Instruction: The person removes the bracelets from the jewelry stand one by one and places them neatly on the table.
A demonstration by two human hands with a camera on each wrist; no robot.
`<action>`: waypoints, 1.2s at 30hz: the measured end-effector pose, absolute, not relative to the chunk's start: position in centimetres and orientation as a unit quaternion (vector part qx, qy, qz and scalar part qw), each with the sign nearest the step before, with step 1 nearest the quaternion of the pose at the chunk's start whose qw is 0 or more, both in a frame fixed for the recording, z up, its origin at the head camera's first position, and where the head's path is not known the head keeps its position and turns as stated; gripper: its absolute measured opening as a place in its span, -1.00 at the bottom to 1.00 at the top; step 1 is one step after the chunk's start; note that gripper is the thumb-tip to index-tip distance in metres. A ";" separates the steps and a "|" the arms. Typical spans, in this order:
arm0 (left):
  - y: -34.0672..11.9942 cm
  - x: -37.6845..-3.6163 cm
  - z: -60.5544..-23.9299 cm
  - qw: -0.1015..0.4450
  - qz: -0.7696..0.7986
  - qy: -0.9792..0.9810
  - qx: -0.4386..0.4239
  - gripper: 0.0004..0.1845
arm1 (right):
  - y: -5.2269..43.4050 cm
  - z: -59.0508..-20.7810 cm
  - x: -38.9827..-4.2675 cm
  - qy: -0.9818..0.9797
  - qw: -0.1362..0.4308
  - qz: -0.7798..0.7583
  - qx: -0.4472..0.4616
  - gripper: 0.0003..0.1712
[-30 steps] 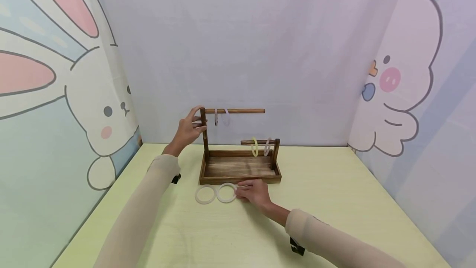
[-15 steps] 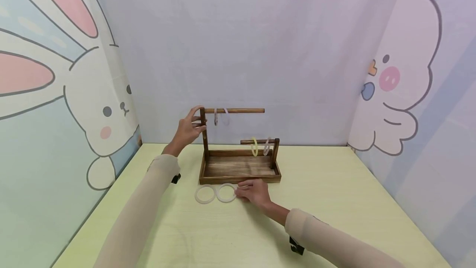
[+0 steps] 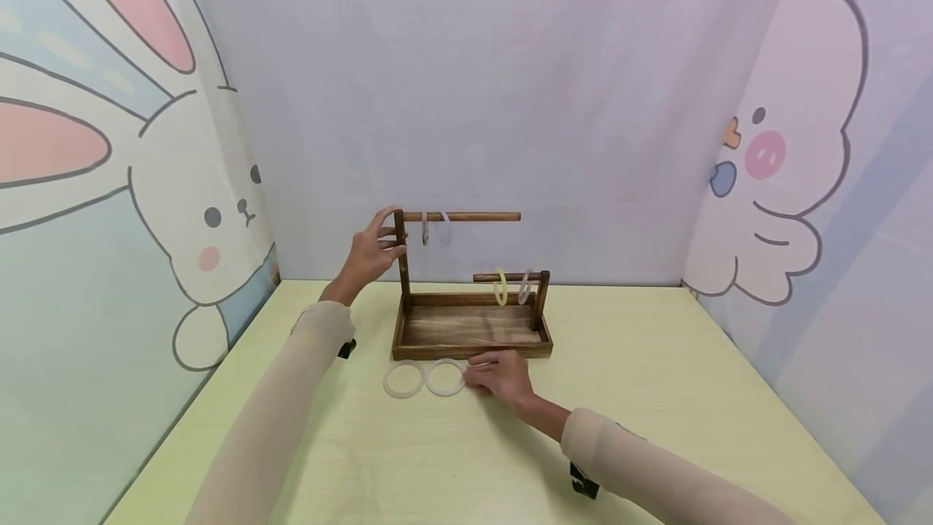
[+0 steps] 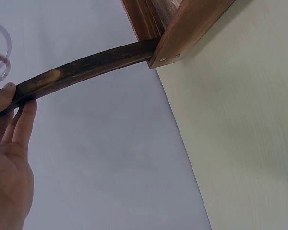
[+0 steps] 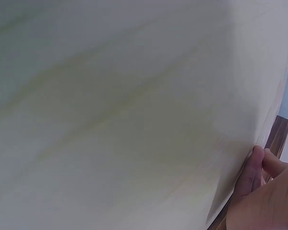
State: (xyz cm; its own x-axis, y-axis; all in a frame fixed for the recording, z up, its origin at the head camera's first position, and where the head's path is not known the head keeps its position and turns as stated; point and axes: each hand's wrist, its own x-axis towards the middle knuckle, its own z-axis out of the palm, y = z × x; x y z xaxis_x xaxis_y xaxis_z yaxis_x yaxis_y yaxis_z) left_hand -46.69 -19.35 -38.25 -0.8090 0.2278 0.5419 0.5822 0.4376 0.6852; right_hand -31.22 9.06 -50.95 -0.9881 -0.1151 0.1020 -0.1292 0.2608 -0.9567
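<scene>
The left hand [image 3: 373,253] was up at the top of the tall post [image 3: 399,253] on the left end of the wooden stand [image 3: 470,330], thumb and fingers lightly wrapped around the post right where the upper rod [image 3: 461,217] joins it. The left wrist view backed that up, fingertips [image 4: 19,110] sat against the dark wood. The right hand [image 3: 499,375] lay low on the table [image 3: 656,395], just in front of the stand's near edge, fingers loosely curled with the tips reaching left and meeting the rim of the right clear ring [image 3: 445,377]; couldn't really tell if it was pinching it or just touching. The second clear ring [image 3: 403,381] lay flat right next to it on the left, the two rims about touching. On the stand, a pale ring [image 3: 425,229] hung from the upper rod near the left hand, and a yellow ring [image 3: 500,288] plus another pale one hung on the shorter lower rod [image 3: 506,276] to the right.
</scene>
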 end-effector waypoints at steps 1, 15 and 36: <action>-19.3 -46.7 -38.2 0.188 -0.470 -0.826 -0.245 -0.12 | 9.1 -50.9 -31.2 -0.795 0.007 0.601 0.078 -0.70; -19.4 -46.5 -38.2 0.190 -0.465 -0.830 -0.244 -0.13 | 9.2 -50.9 -31.1 -0.774 -0.013 0.628 0.079 -0.71; -19.4 -46.4 -38.2 0.190 -0.465 -0.828 -0.249 -0.12 | 10.2 -50.2 -31.7 -0.783 0.001 0.613 0.103 -0.68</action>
State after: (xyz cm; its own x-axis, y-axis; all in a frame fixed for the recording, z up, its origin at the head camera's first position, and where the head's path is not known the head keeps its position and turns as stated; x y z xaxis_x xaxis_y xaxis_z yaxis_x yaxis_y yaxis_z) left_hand -46.45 -19.39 -38.17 -0.8042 0.2358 0.5455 0.5885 0.4435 0.6760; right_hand -31.65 10.19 -50.16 -0.9786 -0.1611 0.1282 -0.1631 0.2269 -0.9602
